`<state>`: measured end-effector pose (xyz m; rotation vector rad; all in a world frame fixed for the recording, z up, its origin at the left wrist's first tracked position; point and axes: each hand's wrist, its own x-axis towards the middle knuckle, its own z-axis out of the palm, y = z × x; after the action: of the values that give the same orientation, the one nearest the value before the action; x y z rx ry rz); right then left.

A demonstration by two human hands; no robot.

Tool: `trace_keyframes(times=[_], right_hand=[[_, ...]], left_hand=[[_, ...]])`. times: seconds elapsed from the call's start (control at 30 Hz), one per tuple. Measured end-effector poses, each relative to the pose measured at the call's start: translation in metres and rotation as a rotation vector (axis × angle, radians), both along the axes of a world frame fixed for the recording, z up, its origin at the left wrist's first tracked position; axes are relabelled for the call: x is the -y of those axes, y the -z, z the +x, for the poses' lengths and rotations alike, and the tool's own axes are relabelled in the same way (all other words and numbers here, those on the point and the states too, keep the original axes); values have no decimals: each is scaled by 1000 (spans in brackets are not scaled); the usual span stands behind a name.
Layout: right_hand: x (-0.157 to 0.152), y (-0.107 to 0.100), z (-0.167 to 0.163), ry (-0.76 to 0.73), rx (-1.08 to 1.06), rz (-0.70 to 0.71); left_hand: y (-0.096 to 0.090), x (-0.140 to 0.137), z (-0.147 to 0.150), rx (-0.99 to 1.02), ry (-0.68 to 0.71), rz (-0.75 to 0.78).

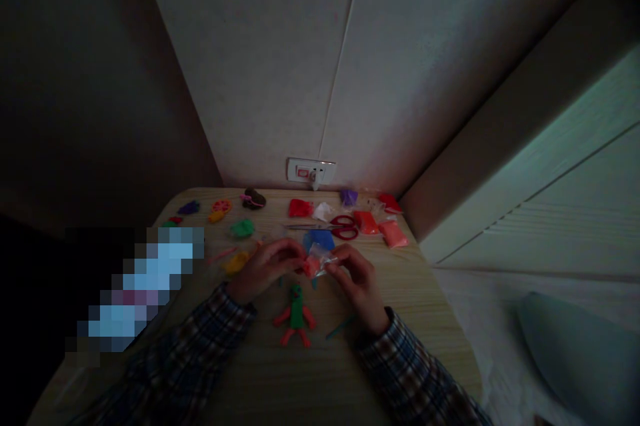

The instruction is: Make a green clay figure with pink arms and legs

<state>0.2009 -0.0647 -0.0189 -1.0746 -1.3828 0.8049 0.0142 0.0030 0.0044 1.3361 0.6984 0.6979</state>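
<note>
Between my hands is a small clear plastic bag with pinkish-red modelling clay at its left end. My left hand pinches the clay end, while my right hand grips the bag's right edge with thumb and fingers. Just below them on the table lies a clay figure with a green body and pinkish-red arms and legs. A thin blue-green stick lies beside my right wrist. Behind the bag is a blue clay packet, partly covered.
Red-handled scissors lie behind my hands. Orange and pink clay packets are at the right, green and yellow clay at the left. A blurred-out bright object lies along the left edge. A wall socket holds a plug.
</note>
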Motion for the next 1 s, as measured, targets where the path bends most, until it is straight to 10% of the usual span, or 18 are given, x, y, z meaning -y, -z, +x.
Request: trace_keyframes(times=[1.0], right_hand=[[-1,-4,-4,-55,-320,-131]], left_hand=[[4,-6,-9,76,24,4]])
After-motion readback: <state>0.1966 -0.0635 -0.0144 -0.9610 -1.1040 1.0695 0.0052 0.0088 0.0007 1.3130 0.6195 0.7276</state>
